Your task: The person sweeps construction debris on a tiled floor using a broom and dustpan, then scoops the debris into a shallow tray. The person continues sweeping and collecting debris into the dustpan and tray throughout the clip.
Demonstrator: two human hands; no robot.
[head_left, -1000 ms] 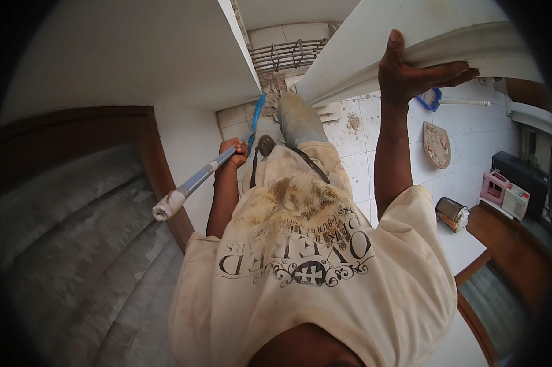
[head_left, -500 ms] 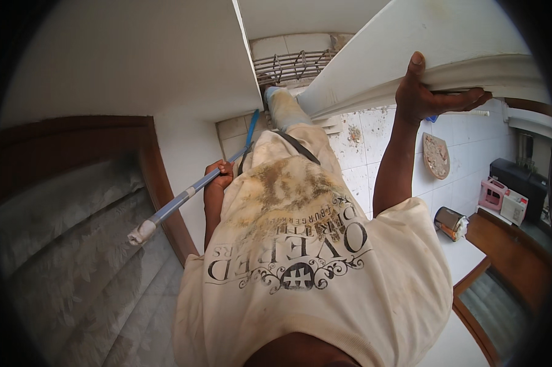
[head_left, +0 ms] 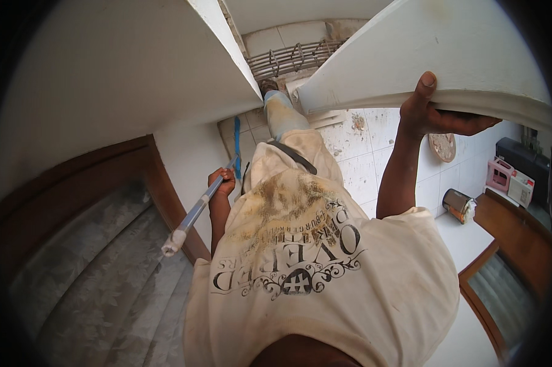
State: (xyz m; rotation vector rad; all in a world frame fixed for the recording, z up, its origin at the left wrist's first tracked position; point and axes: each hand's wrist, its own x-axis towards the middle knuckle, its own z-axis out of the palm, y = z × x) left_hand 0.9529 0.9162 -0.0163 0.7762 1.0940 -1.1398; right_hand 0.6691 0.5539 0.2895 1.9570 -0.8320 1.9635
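Note:
My left hand [head_left: 222, 183] is closed around a long metal pole [head_left: 193, 214]. The pole's white-capped end points down toward the lower left, and its blue part [head_left: 237, 144] runs up past my hip. My right hand [head_left: 435, 113] is raised and grips the lower edge of a white moulded ledge [head_left: 447, 55], thumb on its face and fingers underneath. Between my arms I see my stained cream T-shirt [head_left: 306, 244] and one leg in light jeans [head_left: 282, 113] stretching down to the tiled floor [head_left: 361, 165].
A white wall block [head_left: 135, 67] juts out on the left above a brown wooden frame with patterned frosted glass [head_left: 92, 269]. A metal grille [head_left: 294, 56] lies far below. A tin can [head_left: 458, 205], a pink box [head_left: 499, 174] and a round object [head_left: 442, 145] are on the right.
My left hand has dropped lower with the pole, whose capped end swung down and inward. My right hand has kept its grip on the ledge while the view shifted.

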